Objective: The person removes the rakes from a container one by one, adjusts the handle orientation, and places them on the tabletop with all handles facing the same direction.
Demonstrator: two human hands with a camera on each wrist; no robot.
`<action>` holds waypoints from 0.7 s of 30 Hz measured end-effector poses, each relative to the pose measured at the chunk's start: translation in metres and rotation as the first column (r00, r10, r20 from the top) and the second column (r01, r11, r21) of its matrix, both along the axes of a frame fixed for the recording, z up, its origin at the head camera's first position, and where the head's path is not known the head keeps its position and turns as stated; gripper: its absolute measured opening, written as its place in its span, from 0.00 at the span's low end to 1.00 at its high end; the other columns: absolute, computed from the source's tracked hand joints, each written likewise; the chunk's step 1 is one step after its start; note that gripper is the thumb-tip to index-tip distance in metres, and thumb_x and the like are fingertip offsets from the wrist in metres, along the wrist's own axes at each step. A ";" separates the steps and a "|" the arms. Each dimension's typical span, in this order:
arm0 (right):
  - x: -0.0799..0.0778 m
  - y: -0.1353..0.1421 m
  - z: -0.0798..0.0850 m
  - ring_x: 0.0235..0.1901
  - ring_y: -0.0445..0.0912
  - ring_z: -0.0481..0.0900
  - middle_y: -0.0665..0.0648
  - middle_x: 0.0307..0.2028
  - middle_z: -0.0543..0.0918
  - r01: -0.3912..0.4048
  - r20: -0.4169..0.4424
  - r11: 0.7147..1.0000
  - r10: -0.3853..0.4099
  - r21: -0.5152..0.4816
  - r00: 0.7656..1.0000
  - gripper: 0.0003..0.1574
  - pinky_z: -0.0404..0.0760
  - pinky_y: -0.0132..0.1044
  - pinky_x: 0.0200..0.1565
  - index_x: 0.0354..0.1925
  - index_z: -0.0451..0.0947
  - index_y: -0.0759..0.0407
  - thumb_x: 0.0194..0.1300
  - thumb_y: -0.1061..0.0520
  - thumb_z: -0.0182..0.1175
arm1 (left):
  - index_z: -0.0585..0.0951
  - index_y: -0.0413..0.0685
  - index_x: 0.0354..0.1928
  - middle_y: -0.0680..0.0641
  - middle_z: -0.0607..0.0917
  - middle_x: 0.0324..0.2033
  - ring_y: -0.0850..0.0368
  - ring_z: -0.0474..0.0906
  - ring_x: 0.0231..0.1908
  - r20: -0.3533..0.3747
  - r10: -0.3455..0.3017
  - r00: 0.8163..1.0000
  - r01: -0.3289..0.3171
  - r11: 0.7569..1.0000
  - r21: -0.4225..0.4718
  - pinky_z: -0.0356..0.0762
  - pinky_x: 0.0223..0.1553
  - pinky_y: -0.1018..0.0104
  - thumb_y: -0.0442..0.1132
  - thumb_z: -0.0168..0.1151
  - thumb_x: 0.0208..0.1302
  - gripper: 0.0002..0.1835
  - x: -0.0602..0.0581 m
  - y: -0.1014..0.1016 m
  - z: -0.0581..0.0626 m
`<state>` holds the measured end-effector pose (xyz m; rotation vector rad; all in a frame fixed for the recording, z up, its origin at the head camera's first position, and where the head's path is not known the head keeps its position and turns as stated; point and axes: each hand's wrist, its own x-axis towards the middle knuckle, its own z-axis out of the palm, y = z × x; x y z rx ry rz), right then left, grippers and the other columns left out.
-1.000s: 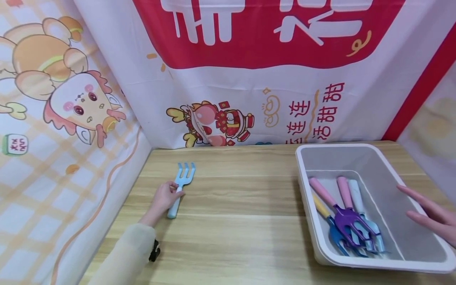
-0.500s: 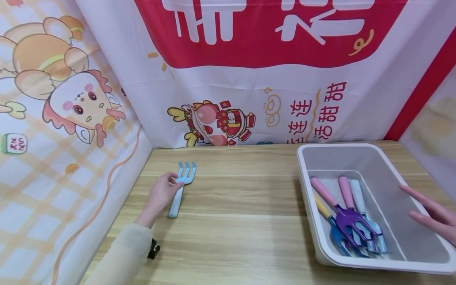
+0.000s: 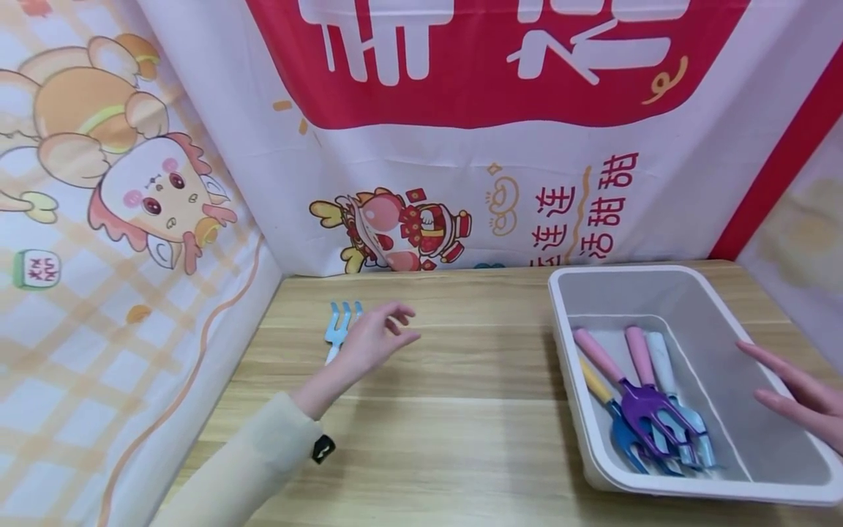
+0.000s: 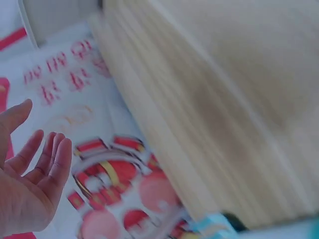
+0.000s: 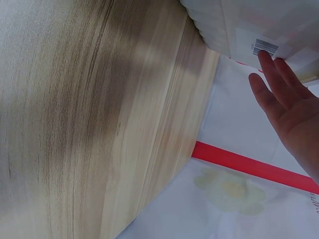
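My left hand (image 3: 377, 341) is above the table with fingers loosely bent and nothing in them, as the left wrist view also shows. Partly hidden behind it, a light blue hand fork (image 3: 334, 333) lies on the table with its tines pointing to the back. At the far right, my right hand (image 3: 806, 402) has straight fingers beside the grey bin (image 3: 718, 293). In the right wrist view, its fingertips (image 5: 264, 56) are at the bin's outer side, near a barcode label (image 5: 265, 47); whether they touch is unclear.
Inside the bin lie several garden tools: a purple fork (image 3: 648, 410) with a pink handle, a blue one with a yellow handle (image 3: 595, 380), and a pale-blue-handled one (image 3: 661, 362). Printed cloth (image 3: 500, 154) hangs along the back and sides of the wooden table (image 3: 448, 432).
My left hand has let go of the light blue fork and moved right, away from it. The fork stays on the table. My right hand has hardly moved.
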<state>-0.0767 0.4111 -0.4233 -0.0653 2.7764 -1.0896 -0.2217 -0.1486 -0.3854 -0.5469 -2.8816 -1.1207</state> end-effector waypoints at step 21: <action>-0.003 0.004 -0.003 0.61 0.81 0.43 0.83 0.68 0.35 -0.007 0.012 1.000 0.007 -0.004 1.000 0.46 0.71 0.22 0.37 0.74 0.26 0.35 0.76 0.50 0.47 | 0.78 0.43 0.53 0.49 0.83 0.43 0.60 0.79 0.39 0.056 -0.617 0.785 0.613 0.787 0.077 0.76 0.45 0.70 0.37 0.70 0.60 0.20 -0.029 0.123 0.069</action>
